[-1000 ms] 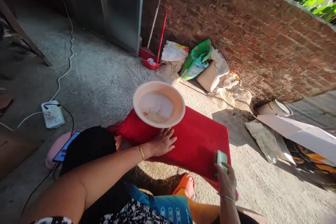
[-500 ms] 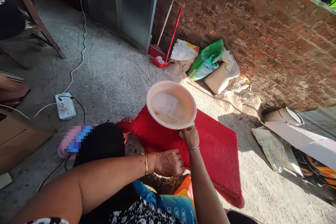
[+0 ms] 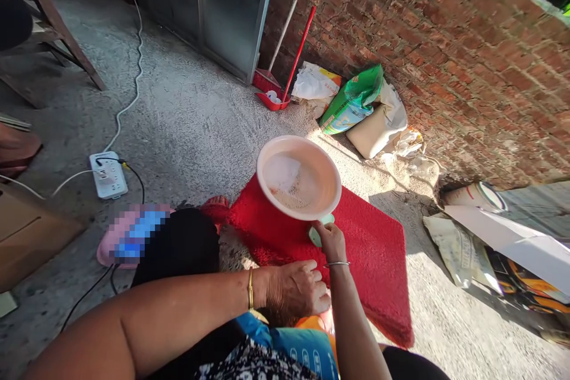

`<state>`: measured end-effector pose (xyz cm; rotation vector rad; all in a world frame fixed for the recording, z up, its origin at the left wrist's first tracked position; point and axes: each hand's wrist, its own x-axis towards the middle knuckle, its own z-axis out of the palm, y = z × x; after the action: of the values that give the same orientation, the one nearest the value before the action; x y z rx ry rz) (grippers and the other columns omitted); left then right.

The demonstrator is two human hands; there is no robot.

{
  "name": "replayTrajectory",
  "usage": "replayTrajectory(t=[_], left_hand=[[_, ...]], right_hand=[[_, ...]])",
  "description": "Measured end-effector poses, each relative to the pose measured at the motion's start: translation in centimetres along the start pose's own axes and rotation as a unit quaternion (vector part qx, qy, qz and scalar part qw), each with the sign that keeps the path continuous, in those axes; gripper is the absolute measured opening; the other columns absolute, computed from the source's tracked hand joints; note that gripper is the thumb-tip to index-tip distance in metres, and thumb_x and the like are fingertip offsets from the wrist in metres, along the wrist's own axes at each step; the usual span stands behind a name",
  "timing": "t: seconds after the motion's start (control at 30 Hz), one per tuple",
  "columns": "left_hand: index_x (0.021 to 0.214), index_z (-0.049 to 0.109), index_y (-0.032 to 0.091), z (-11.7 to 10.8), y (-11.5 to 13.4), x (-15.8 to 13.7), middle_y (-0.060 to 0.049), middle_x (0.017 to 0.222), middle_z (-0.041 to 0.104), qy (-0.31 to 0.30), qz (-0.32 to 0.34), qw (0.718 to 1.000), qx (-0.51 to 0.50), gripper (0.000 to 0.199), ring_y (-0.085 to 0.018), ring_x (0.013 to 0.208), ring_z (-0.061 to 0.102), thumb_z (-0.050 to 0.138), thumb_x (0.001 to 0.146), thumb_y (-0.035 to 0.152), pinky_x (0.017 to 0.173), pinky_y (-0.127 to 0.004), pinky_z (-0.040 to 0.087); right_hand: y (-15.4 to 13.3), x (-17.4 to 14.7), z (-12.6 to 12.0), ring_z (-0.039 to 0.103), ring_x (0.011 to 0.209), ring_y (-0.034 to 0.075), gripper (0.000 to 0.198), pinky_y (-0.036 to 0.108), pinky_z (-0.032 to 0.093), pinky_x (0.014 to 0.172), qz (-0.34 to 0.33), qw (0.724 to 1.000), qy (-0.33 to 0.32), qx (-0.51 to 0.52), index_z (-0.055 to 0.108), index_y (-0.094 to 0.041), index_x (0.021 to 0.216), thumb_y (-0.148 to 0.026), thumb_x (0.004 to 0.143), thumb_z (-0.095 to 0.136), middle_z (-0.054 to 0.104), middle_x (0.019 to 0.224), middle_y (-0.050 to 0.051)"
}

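Note:
A pale pink basin (image 3: 336, 181) sits over the red fleecy cover (image 3: 374, 249), with a white patch and tan grain-like bits in its bottom. At the basin's near edge is my right hand (image 3: 333, 243), its fingers closed on a pale green round dish (image 3: 315, 237) that the rim and the hand partly hide. My left hand (image 3: 298, 288) reaches across in front of my body, palm down, fingers curled. What those fingers hold, if anything, is hidden. Below it lie a blue bag (image 3: 303, 347) and something orange (image 3: 312, 323).
A white power strip (image 3: 108, 175) with cords lies on the concrete floor to the left, near a cardboard box (image 3: 35, 231). By the brick wall stand a red dustpan (image 3: 272, 101), a green sack (image 3: 354, 98) and a beige sack (image 3: 378, 124). A bucket (image 3: 476, 197) lies right.
My right hand has moved slightly right and nearer, and more of the green dish shows. The basin appears shifted a little right. My left hand has also moved right, toward my right forearm.

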<state>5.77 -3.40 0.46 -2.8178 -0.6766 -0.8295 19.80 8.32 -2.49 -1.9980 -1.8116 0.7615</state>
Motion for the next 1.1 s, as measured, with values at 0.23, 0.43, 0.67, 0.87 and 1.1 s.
replayTrajectory(t=[0.23,0.43,0.67,0.87,1.1], left_hand=[[0.077,0.059,0.018,0.4,0.5,-0.3,-0.006,0.067,0.057,-0.008,-0.002,1.0,-0.012,0.008,-0.018,0.062,0.051,0.059,0.081,0.024,0.059,-0.035,0.033],[0.078,0.061,0.018,1.1,0.7,-0.7,-0.007,0.066,0.059,-0.012,-0.012,1.0,-0.012,0.01,-0.018,0.061,0.051,0.059,0.082,0.028,0.06,-0.034,0.034],[0.077,0.058,0.018,1.2,0.8,-0.3,-0.005,0.064,0.058,-0.011,0.004,1.0,-0.018,0.008,-0.017,0.06,0.051,0.058,0.083,0.024,0.058,-0.034,0.031],[0.073,0.056,0.018,2.1,1.4,-0.2,-0.002,0.06,0.054,-0.022,0.024,0.999,-0.019,0.013,-0.016,0.058,0.05,0.054,0.085,0.022,0.057,-0.033,0.031],[0.083,0.058,0.017,1.4,1.3,0.2,0.002,0.057,0.048,0.027,0.087,0.995,-0.04,0.008,-0.015,0.057,0.047,0.051,0.087,0.017,0.057,-0.032,0.031]], right_hand=[[1.1,1.0,0.4,0.046,0.04,0.011,0.034,0.022,0.032,0.038,0.025,0.994,-0.004,0.102,0.057,-0.02,0.073,-0.053,0.067,0.059,0.05,0.048,-0.005],[3.2,0.2,-2.7,0.04,0.033,0.01,0.039,0.022,0.027,0.03,0.076,0.982,0.007,0.17,0.058,-0.017,0.082,-0.049,0.06,0.065,0.044,0.045,-0.009],[2.0,-1.8,0.3,0.034,0.034,0.007,0.039,0.02,0.025,0.03,0.022,0.97,-0.077,0.229,0.054,-0.02,0.079,-0.052,0.059,0.064,0.038,0.046,-0.011],[7.5,-2.0,-4.8,0.036,0.034,0.008,0.042,0.021,0.025,0.031,0.072,0.982,0.007,0.177,0.054,-0.02,0.081,-0.056,0.06,0.062,0.037,0.046,-0.011],[3.0,-4.1,-0.3,0.037,0.046,0.007,0.029,0.019,0.028,0.041,-0.003,0.957,-0.11,0.269,0.057,-0.019,0.073,-0.044,0.06,0.065,0.041,0.052,-0.008]])
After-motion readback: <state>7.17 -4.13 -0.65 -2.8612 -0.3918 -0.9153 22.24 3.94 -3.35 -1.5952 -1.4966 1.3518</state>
